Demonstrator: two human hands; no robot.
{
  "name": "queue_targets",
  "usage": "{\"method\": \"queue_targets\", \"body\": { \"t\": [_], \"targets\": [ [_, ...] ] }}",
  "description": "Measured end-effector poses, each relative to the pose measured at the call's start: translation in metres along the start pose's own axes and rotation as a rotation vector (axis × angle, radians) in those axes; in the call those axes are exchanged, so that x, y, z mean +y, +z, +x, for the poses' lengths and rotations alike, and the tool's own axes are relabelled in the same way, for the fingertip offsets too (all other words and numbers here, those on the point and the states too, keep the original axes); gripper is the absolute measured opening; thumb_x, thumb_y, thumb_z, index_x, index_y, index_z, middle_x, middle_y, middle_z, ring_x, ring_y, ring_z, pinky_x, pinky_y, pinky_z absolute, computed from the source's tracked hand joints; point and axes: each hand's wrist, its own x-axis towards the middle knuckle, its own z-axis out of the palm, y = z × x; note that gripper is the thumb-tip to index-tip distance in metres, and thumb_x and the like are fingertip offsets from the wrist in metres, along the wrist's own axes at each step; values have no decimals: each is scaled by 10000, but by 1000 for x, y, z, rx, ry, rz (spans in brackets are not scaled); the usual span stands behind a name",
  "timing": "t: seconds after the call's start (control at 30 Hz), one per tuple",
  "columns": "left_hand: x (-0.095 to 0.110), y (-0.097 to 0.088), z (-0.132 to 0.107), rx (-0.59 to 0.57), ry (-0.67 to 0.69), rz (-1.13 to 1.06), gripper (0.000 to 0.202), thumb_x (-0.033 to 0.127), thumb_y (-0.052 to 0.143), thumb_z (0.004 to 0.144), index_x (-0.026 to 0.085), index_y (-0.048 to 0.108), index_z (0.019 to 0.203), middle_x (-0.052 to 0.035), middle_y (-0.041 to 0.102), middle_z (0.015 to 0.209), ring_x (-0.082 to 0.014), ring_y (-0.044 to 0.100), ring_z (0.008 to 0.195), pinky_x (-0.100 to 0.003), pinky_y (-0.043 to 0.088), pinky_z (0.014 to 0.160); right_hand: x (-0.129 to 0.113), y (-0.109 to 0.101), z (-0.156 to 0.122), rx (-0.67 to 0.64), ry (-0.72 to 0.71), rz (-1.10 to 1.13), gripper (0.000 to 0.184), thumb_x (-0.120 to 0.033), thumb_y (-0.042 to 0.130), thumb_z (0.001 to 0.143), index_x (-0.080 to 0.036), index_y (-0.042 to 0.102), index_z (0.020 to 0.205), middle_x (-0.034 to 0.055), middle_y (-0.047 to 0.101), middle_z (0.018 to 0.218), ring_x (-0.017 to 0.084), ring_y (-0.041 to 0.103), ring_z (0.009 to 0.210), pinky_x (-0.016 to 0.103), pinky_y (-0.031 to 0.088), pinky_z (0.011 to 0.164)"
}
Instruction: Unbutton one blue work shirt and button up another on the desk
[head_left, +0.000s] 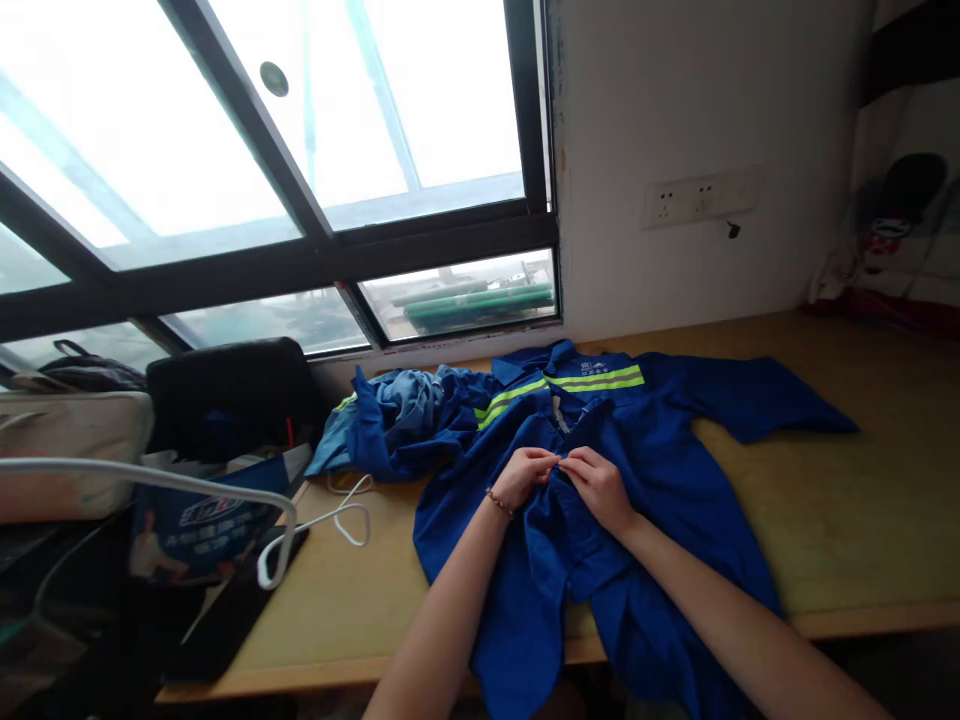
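Blue work trousers [675, 510] lie over a blue work jacket [750, 390], their legs hanging past the table's front edge. Bright yellow-green reflective stripes [600, 381] cross the jacket's chest, and one sleeve stretches to the right. My left hand [525, 475], with a beaded bracelet at the wrist, pinches the cloth at the front opening of the trousers just below the waist. Close against it, my right hand [598, 486] pinches the same spot, fingertips nearly touching. Whatever small fastening is between the fingertips is too small to make out.
Lighter blue crumpled clothing [409, 400] lies at the left end of the wooden table [847, 520]. A white cable [352, 515] loops onto the tabletop. Bags and a printed blue box [210, 525] crowd the left side. Wall sockets [703, 198] and a window stand behind.
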Motion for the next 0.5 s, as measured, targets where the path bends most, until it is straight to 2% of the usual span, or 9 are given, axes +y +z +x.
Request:
{"method": "queue_targets", "body": {
  "t": [0.17,0.3,0.4,0.5],
  "targets": [
    [-1,-2,2,-15,14,-75,253,269,718,598,90,631,755,-39,607,648,-95,557,577,-214,433,581,-1,-1,3,-25,-38,-93,181,-218,437,845,-206,616,822,51,579,836,176,522,805,299,424,734],
    [-1,-4,4,-8,42,-146,226,242,710,615,83,635,757,-58,623,684,-107,567,616,-226,438,620,-3,-1,4,-40,-15,-76,176,-216,444,837,-201,616,801,53,584,819,180,522,799,309,419,738],
    [1,-5,2,-38,48,-137,210,254,695,636,81,639,740,-53,618,658,-95,550,585,-218,424,595,-5,0,5,-5,78,31,156,-223,470,819,-199,617,771,43,586,788,169,537,757,296,426,709],
    [6,-6,-4,-105,49,-95,251,275,677,654,81,651,811,-69,631,718,-99,557,612,-217,417,601,-3,2,4,65,218,186,147,-268,509,792,-196,617,724,36,599,762,160,554,703,277,438,650]
  ]
}}
